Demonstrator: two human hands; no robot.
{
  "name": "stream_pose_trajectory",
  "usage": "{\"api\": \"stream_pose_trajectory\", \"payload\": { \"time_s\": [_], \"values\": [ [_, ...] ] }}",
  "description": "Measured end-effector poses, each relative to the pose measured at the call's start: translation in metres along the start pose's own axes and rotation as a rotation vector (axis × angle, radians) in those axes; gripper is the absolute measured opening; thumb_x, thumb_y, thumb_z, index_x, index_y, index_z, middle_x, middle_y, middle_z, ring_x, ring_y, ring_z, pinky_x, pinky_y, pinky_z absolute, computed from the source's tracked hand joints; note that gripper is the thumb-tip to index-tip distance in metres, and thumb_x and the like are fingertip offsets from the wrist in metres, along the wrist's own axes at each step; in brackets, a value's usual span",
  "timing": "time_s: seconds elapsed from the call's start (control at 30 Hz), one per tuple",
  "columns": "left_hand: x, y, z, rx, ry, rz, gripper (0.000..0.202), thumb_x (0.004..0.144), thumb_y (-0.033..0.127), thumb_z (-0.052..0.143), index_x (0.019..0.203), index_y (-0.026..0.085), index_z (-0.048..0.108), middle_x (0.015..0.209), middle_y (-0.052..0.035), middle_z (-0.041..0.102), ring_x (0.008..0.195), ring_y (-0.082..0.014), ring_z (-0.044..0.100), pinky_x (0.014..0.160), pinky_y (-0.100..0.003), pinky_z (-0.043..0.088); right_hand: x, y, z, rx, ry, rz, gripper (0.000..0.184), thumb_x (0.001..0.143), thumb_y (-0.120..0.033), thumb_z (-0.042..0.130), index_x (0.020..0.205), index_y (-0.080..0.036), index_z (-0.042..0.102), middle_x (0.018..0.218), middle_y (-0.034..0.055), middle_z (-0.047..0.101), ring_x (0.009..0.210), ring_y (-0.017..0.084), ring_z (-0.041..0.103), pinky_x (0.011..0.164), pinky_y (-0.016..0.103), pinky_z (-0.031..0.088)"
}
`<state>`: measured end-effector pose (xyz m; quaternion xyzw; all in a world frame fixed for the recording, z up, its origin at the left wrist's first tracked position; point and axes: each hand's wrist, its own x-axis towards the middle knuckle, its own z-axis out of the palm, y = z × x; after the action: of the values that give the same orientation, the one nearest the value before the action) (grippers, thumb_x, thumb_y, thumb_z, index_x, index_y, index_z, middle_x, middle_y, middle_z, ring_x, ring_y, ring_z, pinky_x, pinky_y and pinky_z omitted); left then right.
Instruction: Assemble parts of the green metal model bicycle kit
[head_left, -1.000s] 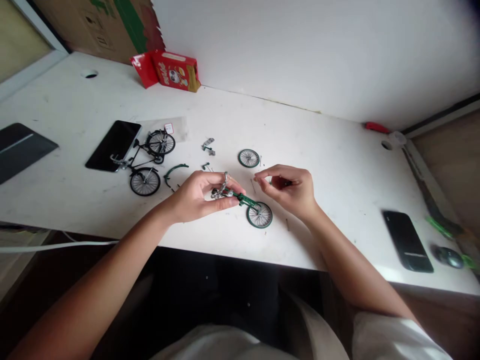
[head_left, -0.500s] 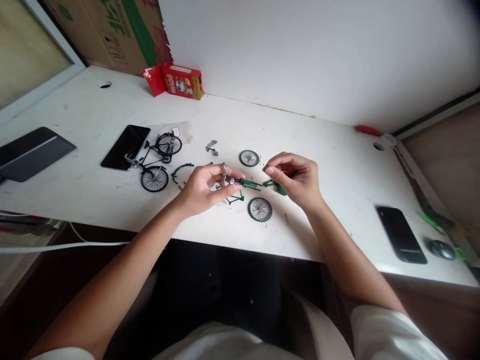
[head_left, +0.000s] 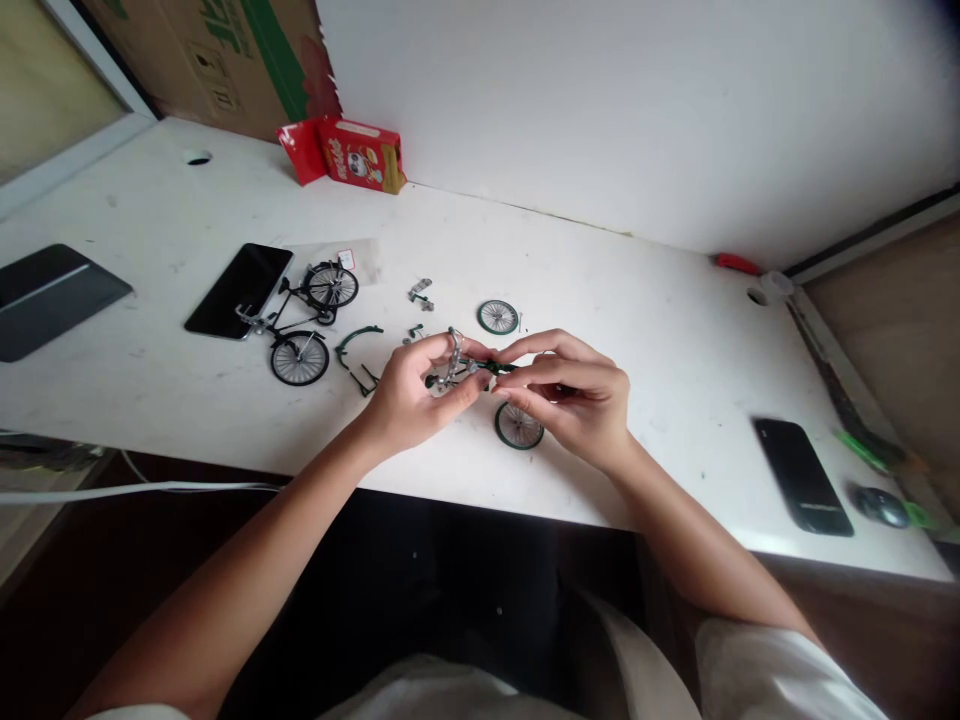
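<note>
Between its thumb and fingers, my left hand (head_left: 416, 395) grips a small green model bicycle fork (head_left: 496, 367) with a silver handlebar (head_left: 454, 360) at its left end. Closed in a pinch, my right hand (head_left: 574, 390) meets the fork's right part; whether a tiny piece is also in those fingers is hidden. A green-rimmed spoked wheel (head_left: 498, 317) lies beyond the hands, and a second wheel (head_left: 519, 427) is partly covered by my right hand. Left of my left hand are a curved green fender (head_left: 360, 332) and other small green parts. Small silver-and-green pieces (head_left: 421, 293) lie farther back.
A complete black model bicycle (head_left: 300, 358) lies at left beside a dark phone (head_left: 236, 290). A flat dark grey object (head_left: 60, 310) is at the far left. Behind stands a red box (head_left: 364, 155). Another phone (head_left: 802, 475) and a mouse (head_left: 883, 506) are at right.
My right hand has moved left, from apart to the green fork, and its fingers now close there beside my left fingertips. My left hand still holds the fork and handlebar.
</note>
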<state>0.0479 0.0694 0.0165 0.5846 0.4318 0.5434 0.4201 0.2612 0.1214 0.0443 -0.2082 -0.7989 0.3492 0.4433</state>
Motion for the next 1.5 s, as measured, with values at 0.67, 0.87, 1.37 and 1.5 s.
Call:
{"api": "stream_pose_trajectory", "payload": {
  "time_s": [0.67, 0.87, 1.37, 1.5],
  "values": [
    [-0.007, -0.016, 0.01, 0.156, 0.106, 0.067, 0.03, 0.089, 0.041, 0.085, 0.11, 0.02, 0.08, 0.105, -0.0088, 0.083, 0.091, -0.0223, 0.079, 0.088, -0.031, 0.064, -0.001, 0.011, 0.0, -0.007, 0.051, 0.187, 0.008, 0.087, -0.027, 0.086, 0.095, -0.026, 0.086, 0.098, 0.0061, 0.083, 0.082, 0.018, 0.075, 0.058, 0.03, 0.054],
    [-0.01, -0.014, 0.013, 0.112, 0.119, 0.062, 0.029, 0.087, 0.036, 0.088, 0.109, 0.018, 0.08, 0.105, -0.008, 0.084, 0.092, -0.022, 0.081, 0.086, -0.027, 0.065, 0.002, 0.008, -0.009, 0.032, -0.013, 0.217, 0.008, 0.085, -0.024, 0.088, 0.094, -0.025, 0.087, 0.098, 0.0061, 0.084, 0.064, 0.011, 0.063, 0.049, 0.028, 0.04],
    [-0.007, -0.012, 0.015, 0.168, 0.123, 0.085, 0.018, 0.083, 0.022, 0.085, 0.097, 0.015, 0.075, 0.094, -0.0061, 0.083, 0.086, -0.0184, 0.08, 0.08, -0.024, 0.064, 0.003, 0.008, -0.012, 0.036, -0.059, 0.512, 0.019, 0.083, -0.04, 0.09, 0.09, -0.023, 0.086, 0.06, -0.0001, 0.068, 0.045, 0.006, 0.038, 0.04, 0.028, 0.024],
    [-0.006, -0.011, 0.015, 0.141, 0.101, 0.044, 0.017, 0.082, 0.02, 0.086, 0.092, 0.015, 0.074, 0.093, -0.0056, 0.082, 0.087, -0.0181, 0.079, 0.08, -0.024, 0.063, 0.003, 0.008, -0.013, 0.053, -0.098, 0.547, 0.021, 0.083, -0.041, 0.089, 0.093, -0.022, 0.086, 0.064, 0.0006, 0.068, 0.047, 0.007, 0.038, 0.042, 0.028, 0.023]
  ]
}}
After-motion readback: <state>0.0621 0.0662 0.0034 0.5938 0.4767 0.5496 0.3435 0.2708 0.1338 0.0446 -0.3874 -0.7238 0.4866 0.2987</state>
